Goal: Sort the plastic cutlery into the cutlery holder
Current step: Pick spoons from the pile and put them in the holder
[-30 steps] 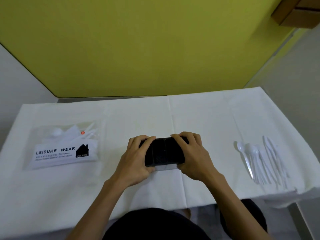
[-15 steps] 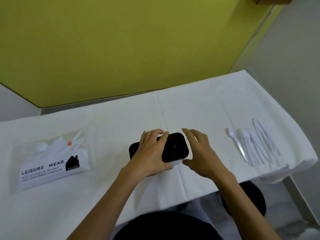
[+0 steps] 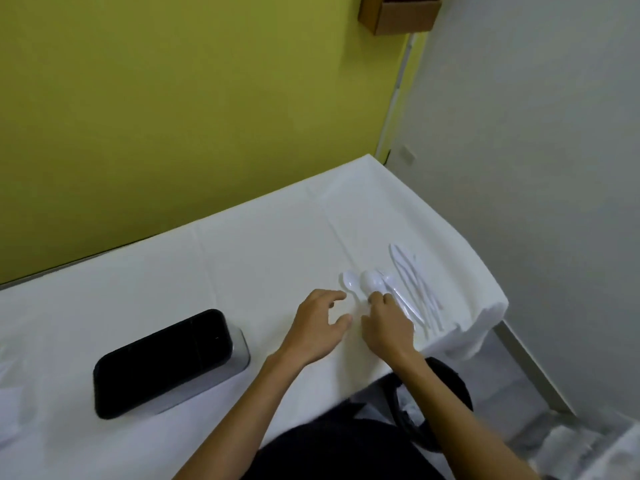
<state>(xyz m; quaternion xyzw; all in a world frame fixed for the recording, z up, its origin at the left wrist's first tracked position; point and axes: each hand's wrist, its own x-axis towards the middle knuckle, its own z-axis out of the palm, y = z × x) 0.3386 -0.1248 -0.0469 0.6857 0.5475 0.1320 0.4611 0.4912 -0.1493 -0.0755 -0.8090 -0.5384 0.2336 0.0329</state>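
Observation:
The black cutlery holder [image 3: 162, 362] stands on the white tablecloth [image 3: 242, 258] at the near left, with neither hand on it. Several white plastic spoons [image 3: 370, 280] lie side by side at the right, with a pile of white forks and knives [image 3: 414, 285] just beyond them. My right hand [image 3: 386, 323] lies over the spoon handles, its fingers curled down and pinching one spoon at its neck. Just left of it, my left hand [image 3: 318, 327] hovers with loosely bent fingers and holds nothing. Its fingertips are close to the leftmost spoon [image 3: 350, 280].
The table's right end [image 3: 485, 317] drops off right beside the cutlery pile. A yellow wall runs along the far edge. A cardboard box [image 3: 398, 12] hangs high on the wall. A corner of a clear plastic bag [image 3: 7, 403] shows at the left border.
Both hands let go of the holder and moved right to the spoons. The view has swung right, so the holder now sits at the left.

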